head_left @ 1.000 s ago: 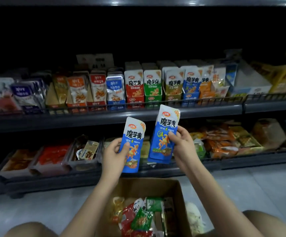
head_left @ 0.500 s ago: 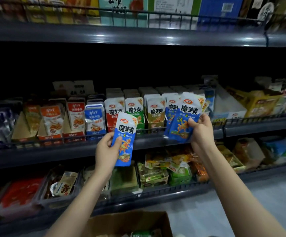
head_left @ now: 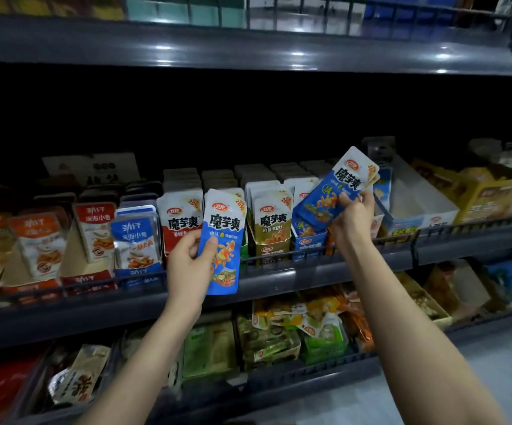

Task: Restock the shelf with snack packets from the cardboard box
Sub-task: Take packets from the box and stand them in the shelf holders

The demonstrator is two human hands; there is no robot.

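Note:
My left hand (head_left: 191, 265) grips an upright blue and white snack packet (head_left: 224, 240) in front of the middle shelf's rail. My right hand (head_left: 351, 219) pinches a second blue packet (head_left: 334, 191), tilted to the right, just above the blue display box (head_left: 309, 242) that holds packets of the same kind. Rows of red, green and gold packets (head_left: 271, 222) stand in boxes along the middle shelf (head_left: 279, 279). The cardboard box is out of view.
A white open display box (head_left: 414, 207) and a yellow carton (head_left: 487, 194) sit to the right on the same shelf. The lower shelf (head_left: 279, 381) holds trays of mixed packets. A dark upper shelf edge (head_left: 248, 47) runs overhead. Grey floor shows at the bottom right.
Both hands have risen from above the cardboard box to the middle shelf. The right packet has moved up and right over the blue display box. The cardboard box has dropped out of view.

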